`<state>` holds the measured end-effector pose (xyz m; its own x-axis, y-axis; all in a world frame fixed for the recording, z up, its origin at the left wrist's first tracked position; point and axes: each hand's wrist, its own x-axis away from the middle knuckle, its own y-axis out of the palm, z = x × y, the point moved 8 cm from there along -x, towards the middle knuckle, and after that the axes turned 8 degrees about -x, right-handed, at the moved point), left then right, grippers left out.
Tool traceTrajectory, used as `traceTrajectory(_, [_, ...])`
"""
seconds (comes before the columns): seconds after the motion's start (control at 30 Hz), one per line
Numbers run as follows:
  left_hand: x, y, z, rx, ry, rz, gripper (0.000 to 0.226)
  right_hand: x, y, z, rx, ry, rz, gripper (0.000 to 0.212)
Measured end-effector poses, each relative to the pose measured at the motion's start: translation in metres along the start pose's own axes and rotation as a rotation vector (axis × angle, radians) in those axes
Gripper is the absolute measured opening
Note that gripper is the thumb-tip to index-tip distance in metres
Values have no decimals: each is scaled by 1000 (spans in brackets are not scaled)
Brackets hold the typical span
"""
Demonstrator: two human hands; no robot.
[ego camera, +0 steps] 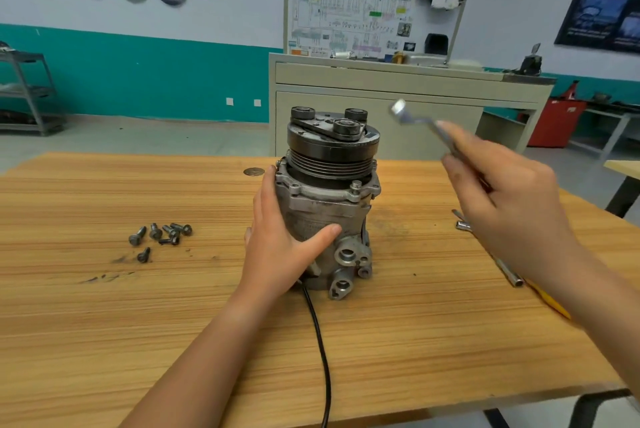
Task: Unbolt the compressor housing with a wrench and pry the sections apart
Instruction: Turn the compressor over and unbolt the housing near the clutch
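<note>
Bracing the compressor point(325, 219) with our left hand point(280, 247), palm and thumb wrapped round the grey housing, we have it standing upright, pulley point(332, 147) end up, mid-table point(104, 323). Our right hand point(502, 199) grips the wrench point(415, 119), fingers closed on the handle. The wrench head is raised in the air just right of the pulley and touches nothing.

A cluster of loose bolts point(161, 233) lies on the table well to the left, so we judge the unbolting mostly done. One flange bolt point(356, 185) sits in place at the near right. The far side is hidden, so possibly more remain. The housing sections look joined, with no gap visible, and prying has not yet begun. A bar tool point(509, 271) lies at right, partly under our right arm.
</note>
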<state>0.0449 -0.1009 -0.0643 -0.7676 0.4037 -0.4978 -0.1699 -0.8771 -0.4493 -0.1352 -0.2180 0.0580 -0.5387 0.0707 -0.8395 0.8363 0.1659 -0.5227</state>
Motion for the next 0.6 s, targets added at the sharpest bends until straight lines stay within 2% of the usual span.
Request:
traceTrajectory(0.1, [1, 0, 0, 1, 2, 0, 116, 6, 17, -8, 327, 68, -364, 41])
traceTrajectory(0.17, [1, -1, 0, 0, 7, 1, 116, 12, 32, 0, 530, 105, -511, 47])
traceTrajectory(0.4, [0, 0, -1, -5, 20, 10, 117, 1, 42, -19, 761, 76, -645, 64])
traceTrajectory(0.47, [-1, 0, -1, -9, 26, 16, 116, 8, 55, -35, 909, -21, -721, 62])
traceTrajectory(0.5, [-1, 1, -2, -10, 27, 18, 117, 8, 55, -39, 1015, 6, -739, 60])
traceTrajectory(0.57, [-1, 1, -2, -5, 27, 18, 117, 8, 52, -52, 1002, -17, -712, 62])
traceTrajectory(0.6, [-1, 1, -2, 0, 30, 18, 117, 11, 54, -49, 974, 0, -794, 60])
